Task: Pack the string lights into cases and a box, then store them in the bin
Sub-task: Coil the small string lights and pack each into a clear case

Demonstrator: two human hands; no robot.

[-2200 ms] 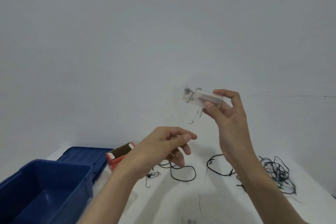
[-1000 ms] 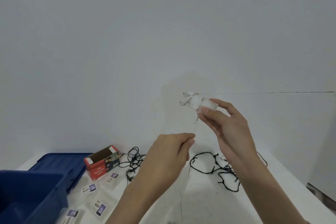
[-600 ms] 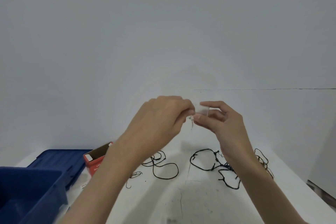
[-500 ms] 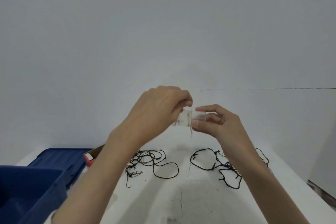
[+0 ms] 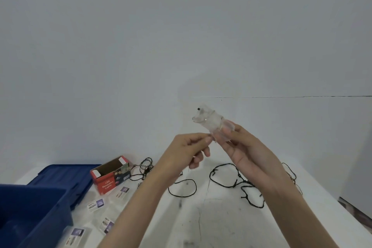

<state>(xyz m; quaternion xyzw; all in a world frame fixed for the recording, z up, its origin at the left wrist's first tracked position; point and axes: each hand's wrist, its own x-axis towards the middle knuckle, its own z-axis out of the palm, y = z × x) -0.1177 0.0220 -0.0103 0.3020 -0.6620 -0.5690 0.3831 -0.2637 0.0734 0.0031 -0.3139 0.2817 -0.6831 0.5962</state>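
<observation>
From the head view, your right hand (image 5: 244,148) is raised in front of the pale wall (image 5: 181,36), well above the table (image 5: 213,227). Its thumb and fingers are curled round the lower end of a clear pack (image 5: 210,123), which tilts up and to the left. Your left hand (image 5: 189,152) is just beside the pack's lower end with thumb and forefinger pinched together, apparently on the fine wire (image 5: 215,141) that trails from it, though the strand is almost too thin to make out. The pack looks like hard, glossy plastic, boxy with rounded corners, and pale wire is wound about its middle. I judge it light and rigid but slick, so hold it across its flat sides and not by the windings. The wire should be springy and easily kinked, so guide it with a light pinch and don't tug. The black string lights (image 5: 237,184) lie in loose loops on the table below your hands. They are limp, thin cord with small bulbs, likely to snag on themselves, so gather them by the bundle. To the left a red box (image 5: 108,177) of printed cardboard stands open. In front of it lie flat clear cases (image 5: 96,204) with small labels, and they look thin and flexible. The blue bin (image 5: 34,213) at the lower left is thick moulded plastic, and its lid (image 5: 64,175) lies behind it.
</observation>
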